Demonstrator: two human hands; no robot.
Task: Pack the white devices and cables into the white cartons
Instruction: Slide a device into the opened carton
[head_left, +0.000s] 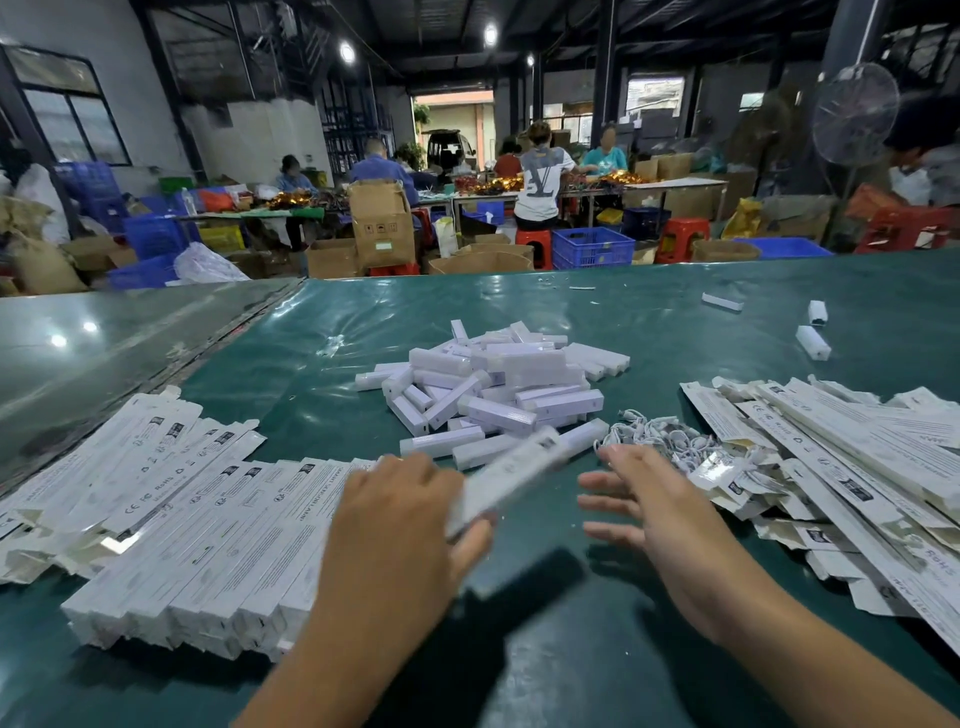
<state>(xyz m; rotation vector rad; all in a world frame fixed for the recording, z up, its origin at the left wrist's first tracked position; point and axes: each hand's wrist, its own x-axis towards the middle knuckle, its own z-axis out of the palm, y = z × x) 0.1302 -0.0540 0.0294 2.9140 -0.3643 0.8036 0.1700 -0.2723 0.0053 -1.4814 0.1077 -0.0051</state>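
Here the left hand's fingers (470, 540) grip a white carton (511, 475) from beneath.

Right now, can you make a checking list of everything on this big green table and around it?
Surface: green table cover, shiny and wrinkled.
Job's things: white devices heaped at centre; filled cartons rowed at left; flat cartons piled at right.
Clutter: three stray devices at far right.
Hands: left hand grips a carton, blurred; right hand open, holding nothing.
Cables: white cables bunched beside the right hand.
Surroundings: seated workers, brown boxes, blue crates, standing fan.
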